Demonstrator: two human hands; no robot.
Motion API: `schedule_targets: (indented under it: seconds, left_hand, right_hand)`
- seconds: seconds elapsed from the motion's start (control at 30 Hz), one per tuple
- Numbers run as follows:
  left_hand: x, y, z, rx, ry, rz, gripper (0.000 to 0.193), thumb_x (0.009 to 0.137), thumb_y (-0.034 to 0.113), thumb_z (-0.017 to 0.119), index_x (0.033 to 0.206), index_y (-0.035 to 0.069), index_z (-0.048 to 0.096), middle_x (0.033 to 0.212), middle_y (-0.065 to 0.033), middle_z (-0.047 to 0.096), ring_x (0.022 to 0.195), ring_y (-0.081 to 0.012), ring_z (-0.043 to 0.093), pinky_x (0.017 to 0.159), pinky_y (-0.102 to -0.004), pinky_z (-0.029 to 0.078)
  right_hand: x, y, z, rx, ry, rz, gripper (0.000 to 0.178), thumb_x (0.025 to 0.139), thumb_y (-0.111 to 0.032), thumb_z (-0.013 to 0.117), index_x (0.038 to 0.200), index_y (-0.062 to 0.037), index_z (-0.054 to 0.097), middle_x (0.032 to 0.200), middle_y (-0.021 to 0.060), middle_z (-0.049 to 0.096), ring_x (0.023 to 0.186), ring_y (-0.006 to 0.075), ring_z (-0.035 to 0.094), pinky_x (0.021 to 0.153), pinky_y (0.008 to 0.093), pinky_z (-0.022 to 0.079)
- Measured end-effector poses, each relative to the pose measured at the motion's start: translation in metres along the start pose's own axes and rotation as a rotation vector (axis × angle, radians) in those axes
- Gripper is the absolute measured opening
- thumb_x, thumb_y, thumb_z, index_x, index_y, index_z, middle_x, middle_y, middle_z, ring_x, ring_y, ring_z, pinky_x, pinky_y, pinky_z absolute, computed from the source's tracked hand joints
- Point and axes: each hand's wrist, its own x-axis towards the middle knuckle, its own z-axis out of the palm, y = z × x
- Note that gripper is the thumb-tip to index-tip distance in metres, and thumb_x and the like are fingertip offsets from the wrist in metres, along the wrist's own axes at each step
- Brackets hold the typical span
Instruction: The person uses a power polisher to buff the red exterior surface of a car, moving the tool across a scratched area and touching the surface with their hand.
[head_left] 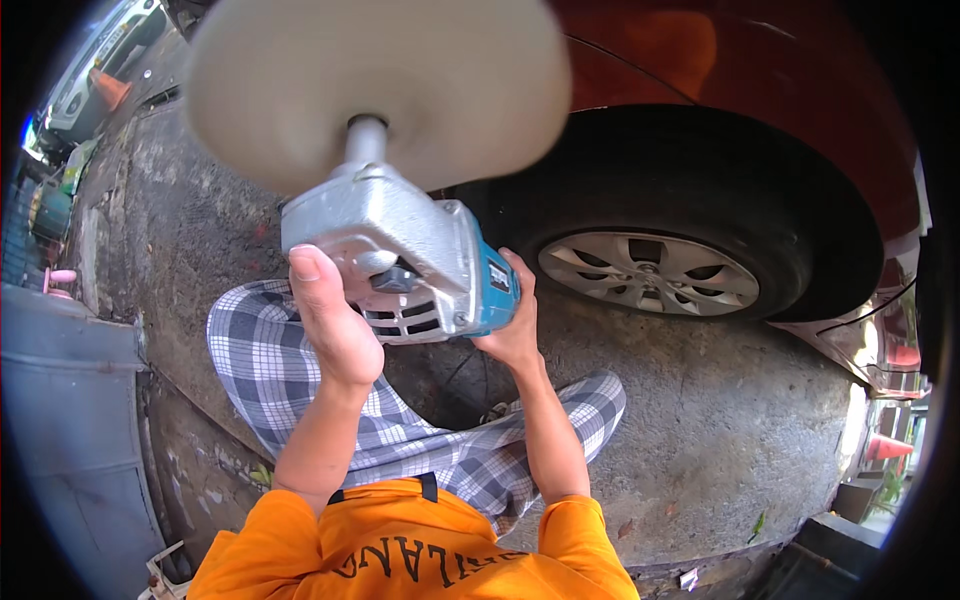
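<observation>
Both hands hold up a power polisher [410, 235] with a silver metal gear housing and a teal body. My left hand [340, 325] grips the housing's left side, its thumb up along the metal and its other fingers hidden behind. My right hand [518, 318] is closed round the teal body, with most fingers out of sight. A short shaft [366, 140] joins the housing to a large round cream pad [380, 70], which is blurred as if spinning. The pad is raised close to the view, left of the wheel, and whether it touches the car cannot be told.
A dark red car [820, 70] stands at the right, its wheel [650, 275] near my right hand. My crossed legs [290, 350] rest on the grey concrete ground [700, 420]. A grey metal panel [70, 400] is at the left; an orange cone [110, 88] stands far left.
</observation>
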Motion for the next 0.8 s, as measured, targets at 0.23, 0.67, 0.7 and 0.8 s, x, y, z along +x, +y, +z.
schedule_targets:
  seconds: [0.23,0.67,0.7,0.8]
  left_hand:
    - [-0.004,-0.084,-0.022,-0.2,0.289,-0.216,0.07,0.1,0.061,0.033,0.135,0.002,0.045,0.133,-0.0088,0.049,0.123,-0.0216,0.047,0.107,-0.0364,0.034]
    - [-0.04,-0.079,0.01,-0.893,0.062,-0.571,0.066,0.098,0.063,0.038,0.132,0.008,0.05,0.123,-0.0058,0.06,0.113,-0.0209,0.059,0.1,-0.0373,0.045]
    - [-0.043,-0.06,0.017,-0.98,-0.009,-0.619,0.067,0.097,0.064,0.038,0.131,0.008,0.051,0.122,-0.0061,0.061,0.112,-0.0209,0.06,0.1,-0.0374,0.046]
    - [-0.049,-0.006,0.044,-0.896,-0.193,-0.62,0.068,0.098,0.063,0.035,0.131,0.006,0.052,0.12,-0.0077,0.061,0.111,-0.02,0.06,0.099,-0.0367,0.047]
  right_hand:
    - [-0.015,0.035,-0.012,-0.274,-0.154,0.064,0.087,0.06,-0.014,0.078,0.139,-0.015,0.042,0.108,0.0175,0.069,0.098,0.0387,0.067,0.088,0.0417,0.054]
    - [-0.053,-0.137,-0.101,-0.921,-0.156,0.268,0.087,0.057,-0.005,0.074,0.138,-0.0171,0.047,0.102,0.0143,0.07,0.091,0.0328,0.068,0.082,0.0409,0.052]
    - [-0.06,-0.153,-0.108,-0.932,-0.103,0.264,0.088,0.055,-0.005,0.076,0.138,-0.0142,0.047,0.104,0.0154,0.07,0.091,0.0335,0.068,0.082,0.0404,0.053]
    - [-0.082,-0.178,-0.126,-0.849,0.085,0.237,0.092,0.056,-0.005,0.077,0.14,-0.0078,0.041,0.108,0.0193,0.068,0.1,0.0331,0.069,0.09,0.0392,0.053]
